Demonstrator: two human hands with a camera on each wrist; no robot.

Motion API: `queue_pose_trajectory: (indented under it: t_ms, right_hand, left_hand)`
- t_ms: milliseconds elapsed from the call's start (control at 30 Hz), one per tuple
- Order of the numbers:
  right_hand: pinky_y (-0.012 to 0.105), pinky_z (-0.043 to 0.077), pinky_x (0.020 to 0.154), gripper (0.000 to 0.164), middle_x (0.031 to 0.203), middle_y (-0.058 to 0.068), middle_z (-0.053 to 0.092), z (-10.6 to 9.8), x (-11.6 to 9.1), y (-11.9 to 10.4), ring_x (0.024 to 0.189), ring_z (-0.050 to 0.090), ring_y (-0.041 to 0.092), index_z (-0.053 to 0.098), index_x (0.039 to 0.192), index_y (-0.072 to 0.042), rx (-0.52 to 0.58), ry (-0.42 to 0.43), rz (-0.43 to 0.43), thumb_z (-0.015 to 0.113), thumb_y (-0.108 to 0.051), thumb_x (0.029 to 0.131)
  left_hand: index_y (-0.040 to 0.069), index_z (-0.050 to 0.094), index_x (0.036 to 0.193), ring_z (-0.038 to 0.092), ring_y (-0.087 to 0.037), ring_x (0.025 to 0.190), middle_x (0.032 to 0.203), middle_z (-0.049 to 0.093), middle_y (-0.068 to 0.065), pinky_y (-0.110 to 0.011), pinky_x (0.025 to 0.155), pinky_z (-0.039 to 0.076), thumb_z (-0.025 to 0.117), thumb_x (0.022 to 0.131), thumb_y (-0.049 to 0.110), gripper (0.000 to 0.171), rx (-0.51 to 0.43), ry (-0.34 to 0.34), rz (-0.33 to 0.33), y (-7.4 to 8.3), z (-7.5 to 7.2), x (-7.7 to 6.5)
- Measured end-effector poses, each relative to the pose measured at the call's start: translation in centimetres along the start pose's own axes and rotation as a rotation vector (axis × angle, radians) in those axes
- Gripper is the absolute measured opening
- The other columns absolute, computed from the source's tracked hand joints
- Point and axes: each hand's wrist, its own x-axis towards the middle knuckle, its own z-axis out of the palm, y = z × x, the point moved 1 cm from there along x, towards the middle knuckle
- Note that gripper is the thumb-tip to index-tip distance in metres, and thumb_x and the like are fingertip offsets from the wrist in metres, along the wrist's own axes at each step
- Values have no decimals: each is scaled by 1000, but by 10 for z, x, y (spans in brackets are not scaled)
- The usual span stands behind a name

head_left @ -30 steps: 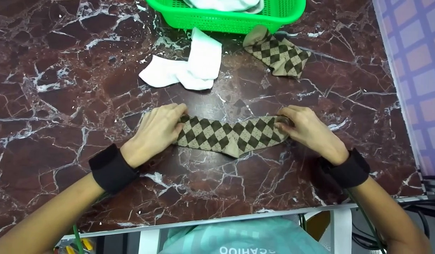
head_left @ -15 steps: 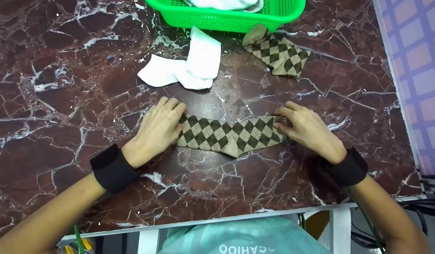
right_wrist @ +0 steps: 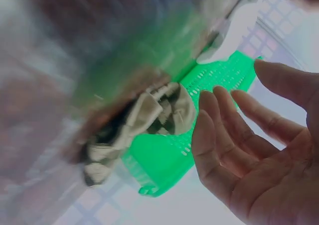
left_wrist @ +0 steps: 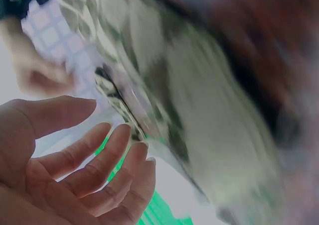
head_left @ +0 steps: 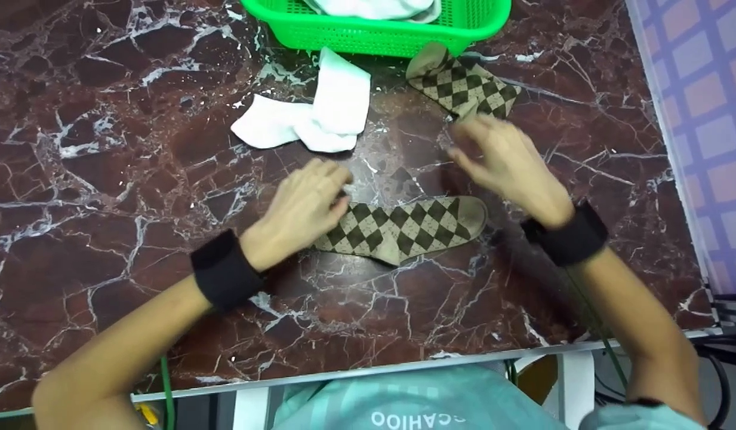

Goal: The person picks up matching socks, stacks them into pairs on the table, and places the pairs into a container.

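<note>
An argyle sock (head_left: 403,226) in tan and dark brown lies flat on the dark red marble surface (head_left: 105,179), stretched sideways near the front edge. The left hand (head_left: 302,209) is over its left end, fingers loosely spread and holding nothing; whether the palm touches the sock I cannot tell from the head view. In the left wrist view that hand (left_wrist: 75,170) shows relaxed, slightly bent fingers with nothing in its grip, though the picture is heavily blurred. The right hand (head_left: 505,161) is raised off the sock, blurred, fingers spread with an empty grip, between the flat sock and a second argyle sock (head_left: 463,86). The right wrist view shows that hand (right_wrist: 254,150) open, with the second sock (right_wrist: 139,120) lying against the green basket (right_wrist: 209,115).

That basket (head_left: 373,33) stands at the far edge with white fabric (head_left: 373,7) inside. A pair of white socks (head_left: 317,113) lies crumpled just in front of it, left of the second argyle sock.
</note>
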Motion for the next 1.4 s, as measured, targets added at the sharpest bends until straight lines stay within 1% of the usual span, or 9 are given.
queue_pose_trajectory:
  t_ms: [100,200,400,567,767,900,1000,1133,1400]
  right_hand:
    - [30,50,65,28,93,12,62,-1,34,0,74,58,18,57,105,0,35,-25,72,57,-22,88]
    - [26,47,56,35,85,7,64,0,66,5,64,56,13,61,100,-3,48,-29,233,53,-35,88]
    - [34,34,46,66,60,5,45,13,106,16,54,43,22,45,63,-11,-163,0,522,30,-73,77]
    - [48,43,55,72,81,21,59,32,124,18,73,56,39,45,68,-10,-338,-3,528,15,-75,78]
    - [53,44,61,61,90,23,61,40,134,25,81,58,43,48,71,-13,-351,-14,559,22,-67,84]
    - [55,44,63,41,91,23,61,39,134,32,83,57,44,47,72,-12,-336,0,571,30,-46,89]
    - [53,43,58,28,81,20,58,35,125,35,75,56,40,44,72,-12,-314,13,555,32,-31,88]
    - [44,38,49,23,70,12,48,24,110,26,63,48,32,40,72,-12,-279,32,509,33,-27,88]
    - [30,36,46,24,71,10,57,-18,72,-9,55,45,20,58,85,-1,-215,185,317,42,-19,87]
  left_hand:
    - [2,59,97,52,-23,81,91,60,-10,-32,67,46,60,81,9,18,17,1,11,6,5,-1]
    - [3,60,96,50,-22,78,88,60,-8,-32,64,45,61,81,11,17,41,21,24,9,8,-2]
    - [4,61,94,50,-22,78,87,60,-7,-31,63,44,59,82,12,15,32,11,54,13,11,-3]
    - [4,61,94,50,-23,79,87,60,-7,-33,63,44,58,83,13,15,38,23,53,14,10,-5]
    - [4,60,100,52,-24,85,94,60,-9,-34,68,45,57,83,14,19,48,-1,50,17,9,-6]
    - [6,60,102,51,-23,89,97,60,-8,-34,71,45,56,84,15,21,36,-27,32,20,8,-6]
    - [6,59,102,51,-23,89,97,59,-8,-34,72,45,56,84,15,20,25,-43,29,21,9,-4]
    - [6,60,101,52,-23,89,97,59,-8,-35,73,45,56,84,14,18,19,-42,28,21,9,-2]
    - [5,59,100,53,-23,84,93,60,-8,-34,72,46,55,84,13,18,35,-9,40,22,9,0]
